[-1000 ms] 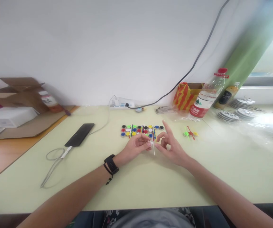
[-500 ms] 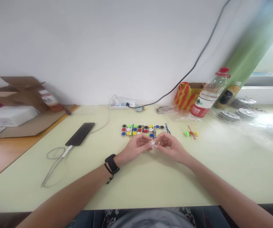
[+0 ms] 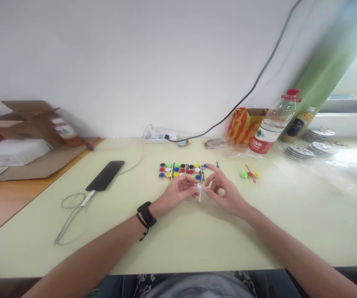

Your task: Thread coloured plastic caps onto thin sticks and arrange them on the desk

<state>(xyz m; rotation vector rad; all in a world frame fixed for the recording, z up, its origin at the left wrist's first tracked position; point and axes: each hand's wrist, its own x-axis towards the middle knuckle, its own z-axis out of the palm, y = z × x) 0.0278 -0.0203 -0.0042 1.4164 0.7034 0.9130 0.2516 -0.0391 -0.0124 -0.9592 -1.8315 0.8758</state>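
Note:
In the middle of the head view, my left hand [image 3: 180, 191] pinches a small clear plastic piece [image 3: 197, 187] between thumb and fingers. A thin white pointer [image 3: 200, 194] stands out from that piece, roughly vertical in the picture. Just right of the pointer is my right hand [image 3: 224, 193], its index finger raised and its thumb tip close by; I see nothing held in it. Behind my hands lie rows of coloured round discs [image 3: 168, 170] with thin coloured pointers [image 3: 217, 164] among them. My hands partly hide these.
Loose green and red pointers [image 3: 250, 174] lie to the right. A black phone [image 3: 105, 175] with a white cable is at left. At the back are a power strip [image 3: 159, 135], a striped bag [image 3: 238, 126] and a large water bottle [image 3: 267, 130]. Stacked discs [image 3: 299, 152] sit far right.
The white pointer now shows upright between my hands. My right hand has drawn slightly away from the clear piece and its index finger has lifted. My left hand stays in place.

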